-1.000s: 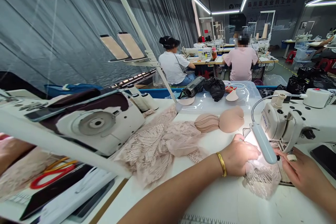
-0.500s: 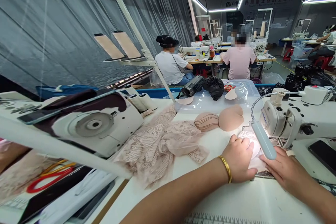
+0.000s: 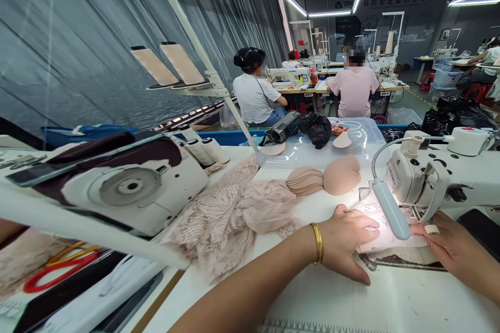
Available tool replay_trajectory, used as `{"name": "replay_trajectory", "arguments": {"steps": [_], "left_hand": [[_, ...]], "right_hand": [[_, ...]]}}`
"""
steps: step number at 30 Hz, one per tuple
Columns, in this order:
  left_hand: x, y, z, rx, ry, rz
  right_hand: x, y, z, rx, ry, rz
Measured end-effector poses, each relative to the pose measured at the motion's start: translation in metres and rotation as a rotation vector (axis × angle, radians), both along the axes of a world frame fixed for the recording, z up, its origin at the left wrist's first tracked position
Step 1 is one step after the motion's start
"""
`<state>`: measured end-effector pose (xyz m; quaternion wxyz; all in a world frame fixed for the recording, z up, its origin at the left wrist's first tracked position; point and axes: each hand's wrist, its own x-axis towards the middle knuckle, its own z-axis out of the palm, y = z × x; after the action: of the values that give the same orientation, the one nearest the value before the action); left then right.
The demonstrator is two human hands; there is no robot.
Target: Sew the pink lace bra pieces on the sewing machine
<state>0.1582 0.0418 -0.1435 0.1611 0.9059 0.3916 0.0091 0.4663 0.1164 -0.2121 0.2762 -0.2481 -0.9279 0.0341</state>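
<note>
Since a second ago the pale fabric piece (image 3: 385, 229) has been flattened out under the sewing machine (image 3: 433, 179), where it earlier hung bunched at the table's edge. Left hand (image 3: 346, 242) lies spread, palm down, pinning its near side; right hand (image 3: 453, 250) presses fingertips flat on its far edge beside the lamp (image 3: 390, 210). Fingers this near the needle risk a prick, and uneven pressure could skew the seam. Lace (image 3: 230, 216) and cups (image 3: 324, 179) lie left.

Centre left: heap of beige lace fabric (image 3: 230, 213) on the white worktable (image 3: 336, 302)
Centre: two beige foam bra cups (image 3: 323, 181), just right of the heap
Right: white sewing machine (image 3: 437, 177)
Lower left: red-handled scissors (image 3: 58, 270)
</note>
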Motion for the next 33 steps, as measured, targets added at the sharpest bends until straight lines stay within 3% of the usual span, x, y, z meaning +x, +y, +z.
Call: {"name": "replay_trajectory", "arguments": {"steps": [5,10,12,15,19,33], "left_hand": [[0.007,0.004,-0.015,0.181,-0.030,-0.020],[0.014,0.007,-0.030,0.280,-0.077,-0.080],[0.013,0.010,-0.034,0.321,-0.086,-0.089],[0.009,0.016,-0.039,0.348,-0.088,-0.102],[0.004,0.026,-0.042,0.316,-0.095,-0.104],[0.003,0.032,-0.033,0.295,-0.091,-0.092]], "right_hand": [[0.017,-0.002,0.016,-0.308,-0.166,0.081],[0.003,-0.009,0.029,-0.473,-0.080,0.056],[-0.009,-0.011,0.025,-0.424,-0.091,0.057],[-0.023,-0.011,0.010,-0.210,-0.158,0.026],[-0.025,-0.007,-0.004,0.017,-0.213,0.004],[-0.023,-0.004,-0.016,0.099,-0.232,-0.057]]}}
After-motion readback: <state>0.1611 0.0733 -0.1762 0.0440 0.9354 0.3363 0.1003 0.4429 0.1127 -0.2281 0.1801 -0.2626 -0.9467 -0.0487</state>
